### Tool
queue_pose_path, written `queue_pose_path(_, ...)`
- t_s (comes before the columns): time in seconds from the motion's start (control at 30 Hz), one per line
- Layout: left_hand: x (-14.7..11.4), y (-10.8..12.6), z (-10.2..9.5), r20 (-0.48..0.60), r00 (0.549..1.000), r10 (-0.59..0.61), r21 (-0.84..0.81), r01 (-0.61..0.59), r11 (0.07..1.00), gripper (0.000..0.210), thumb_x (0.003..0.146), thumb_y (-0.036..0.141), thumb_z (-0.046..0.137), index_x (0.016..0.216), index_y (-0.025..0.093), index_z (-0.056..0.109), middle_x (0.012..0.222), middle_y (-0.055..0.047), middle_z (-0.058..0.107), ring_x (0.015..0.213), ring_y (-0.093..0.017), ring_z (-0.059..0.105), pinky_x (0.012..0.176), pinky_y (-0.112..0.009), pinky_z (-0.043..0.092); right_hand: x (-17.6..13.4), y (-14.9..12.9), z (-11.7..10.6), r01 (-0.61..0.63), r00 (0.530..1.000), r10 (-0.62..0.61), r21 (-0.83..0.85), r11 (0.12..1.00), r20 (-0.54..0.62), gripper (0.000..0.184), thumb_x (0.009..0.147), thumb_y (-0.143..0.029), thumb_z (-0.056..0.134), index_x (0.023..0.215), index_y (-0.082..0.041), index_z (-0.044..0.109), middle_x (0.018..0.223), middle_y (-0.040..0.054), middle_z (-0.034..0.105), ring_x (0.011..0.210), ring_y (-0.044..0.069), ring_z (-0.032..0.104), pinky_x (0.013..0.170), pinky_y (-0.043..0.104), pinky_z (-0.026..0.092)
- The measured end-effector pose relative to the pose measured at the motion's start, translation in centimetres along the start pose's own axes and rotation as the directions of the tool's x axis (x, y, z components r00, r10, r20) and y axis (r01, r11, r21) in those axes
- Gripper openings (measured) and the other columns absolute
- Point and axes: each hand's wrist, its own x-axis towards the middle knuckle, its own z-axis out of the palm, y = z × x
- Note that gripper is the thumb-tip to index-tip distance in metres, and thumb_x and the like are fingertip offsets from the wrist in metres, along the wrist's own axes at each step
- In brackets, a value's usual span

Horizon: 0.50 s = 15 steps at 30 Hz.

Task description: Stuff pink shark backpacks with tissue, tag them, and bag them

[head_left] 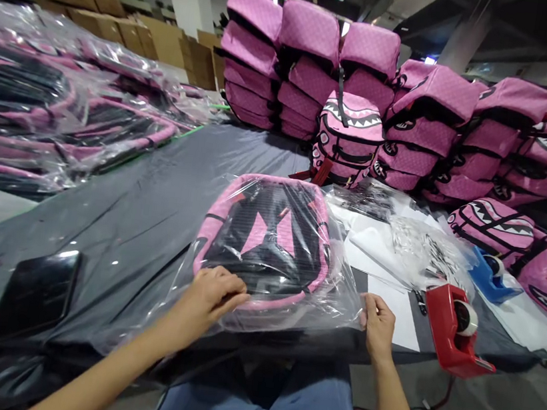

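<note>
In front of me a pink and black backpack (268,245) lies on the dark-covered table inside a clear plastic bag (336,301). Its black back side with two pink patches faces up. My left hand (219,292) rests at the near left of the backpack, fingers curled and pressed onto the plastic. At the bag's near right corner, my right hand (377,323) pinches the plastic edge between thumb and fingers. The plastic spreads loosely around the backpack, wrinkled toward the front edge of the table.
A red tape dispenser (452,336) and a blue tape dispenser (493,278) stand at right, near white paper sheets (382,259) and loose plastic bags (414,240). A black tablet-like device (37,291) lies left. Stacked pink backpacks (310,35) line the back; bagged ones (64,110) are piled left.
</note>
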Motion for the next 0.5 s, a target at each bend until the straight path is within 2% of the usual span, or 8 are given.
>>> queue_pose_path(0.07,1.1,-0.6,-0.5,0.239,0.967,-0.092,-0.131,0.126,0.983,0.041,0.093,0.050,0.045,0.065,0.022,0.057,0.065,0.001,0.059,0.069,-0.018,0.053,0.070,-0.031,0.037,0.6,-0.2,0.7,-0.078,0.997,0.078,-0.003,0.997,0.015,0.057,0.065,-0.071,0.076,0.079,-0.016,0.068,0.041,-0.0084,0.041,0.037,0.008,0.033,0.037,0.022,0.024)
queue_pose_path(0.1,1.4,-0.7,-0.7,0.309,0.943,-0.120,-0.164,0.177,0.971,0.042,0.090,0.053,0.045,0.063,0.022,0.056,0.063,0.001,0.056,0.068,-0.018,0.052,0.067,-0.030,0.037,0.9,-0.3,1.1,-0.114,0.993,0.114,0.002,0.993,0.019,0.058,0.060,-0.071,0.078,0.076,-0.016,0.067,0.042,-0.0083,0.042,0.037,0.008,0.032,0.036,0.022,0.023)
queue_pose_path(0.2,1.5,-0.6,-0.8,0.341,0.923,-0.177,-0.203,0.256,0.945,0.044,0.086,0.057,0.043,0.062,0.022,0.054,0.063,0.001,0.054,0.068,-0.019,0.051,0.067,-0.030,0.037,1.9,-0.9,1.5,-0.187,0.982,0.186,0.022,0.982,0.028,0.061,0.048,-0.070,0.085,0.072,-0.017,0.066,0.048,-0.0063,0.050,0.038,0.008,0.037,0.036,0.023,0.027)
queue_pose_path(0.27,1.3,-0.5,-0.6,0.323,0.926,-0.196,-0.212,0.273,0.939,0.045,0.084,0.059,0.043,0.062,0.022,0.056,0.065,0.000,0.056,0.070,-0.020,0.053,0.069,-0.031,0.039,2.3,-1.3,0.2,-0.198,0.980,0.199,0.030,0.980,-0.027,0.065,0.040,-0.069,0.087,0.073,-0.017,0.066,0.054,-0.0036,0.057,0.042,0.011,0.047,0.039,0.024,0.037)
queue_pose_path(0.33,1.3,-0.4,-0.3,0.309,0.928,-0.210,-0.214,0.283,0.935,0.046,0.083,0.060,0.043,0.062,0.022,0.057,0.065,-0.001,0.058,0.071,-0.020,0.054,0.070,-0.031,0.039,2.2,-1.9,-2.9,-0.137,0.976,0.132,-0.014,0.991,-0.175,0.066,0.038,-0.069,0.086,0.074,-0.017,0.066,0.059,-0.0008,0.061,0.050,0.014,0.055,0.048,0.027,0.046)
queue_pose_path(0.4,1.4,-0.4,-0.1,0.305,0.929,-0.211,-0.214,0.283,0.935,0.045,0.083,0.060,0.044,0.061,0.022,0.056,0.064,0.000,0.058,0.070,-0.020,0.054,0.069,-0.031,0.039,1.7,-2.7,-7.6,-0.026,0.945,-0.030,-0.166,0.986,-0.326,0.064,0.045,-0.069,0.084,0.078,-0.017,0.069,0.063,0.0017,0.064,0.057,0.016,0.058,0.055,0.028,0.048)
queue_pose_path(0.5,1.3,-0.8,-0.1,0.310,0.928,-0.207,-0.191,0.274,0.943,0.048,0.083,0.061,0.042,0.059,0.022,0.054,0.062,-0.001,0.057,0.070,-0.020,0.054,0.068,-0.030,0.040,0.6,-4.6,-15.4,0.040,0.870,-0.272,-0.492,0.870,-0.411,0.058,0.059,-0.070,0.075,0.082,-0.017,0.071,0.072,0.0068,0.068,0.062,0.019,0.059,0.062,0.032,0.047)
